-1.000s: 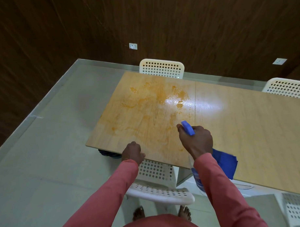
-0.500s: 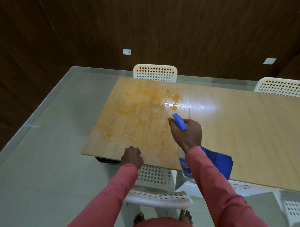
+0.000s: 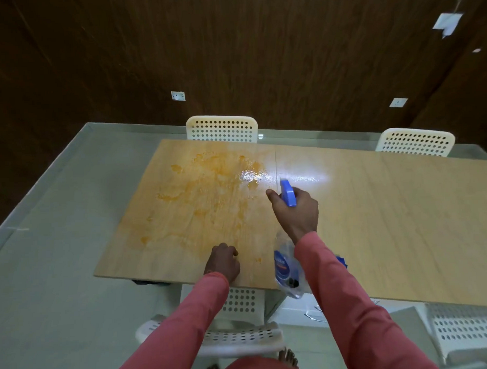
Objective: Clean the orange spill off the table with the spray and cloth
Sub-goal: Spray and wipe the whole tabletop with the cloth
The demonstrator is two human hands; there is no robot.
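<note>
Right hand (image 3: 296, 214) grips clear plastic spray bottle (image 3: 288, 268) w/ blue trigger head. Left hand (image 3: 222, 261), fingers curled, rests on glossy wood-grain desk (image 3: 403, 220) at near edge. Blotchy orange spill (image 3: 209, 191) on desk's left half.

White perforated chairs (image 3: 222, 129) around, dark wood-panelled wall (image 3: 232, 46) with sockets (image 3: 178, 95), pale green floor (image 3: 46, 274).

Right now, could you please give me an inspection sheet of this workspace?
Surface: wooden table, orange spill across its left part, wet sheen near the middle seam.
Job's things: spray bottle held above the table, blue nozzle toward the spill; blue cloth mostly hidden behind the right sleeve.
Clutter: nothing seen.
Grippers: right hand grips the bottle; left hand rests curled at the near edge.
Cables: nothing seen.
Surroundings: white chairs, dark wall with sockets.
</note>
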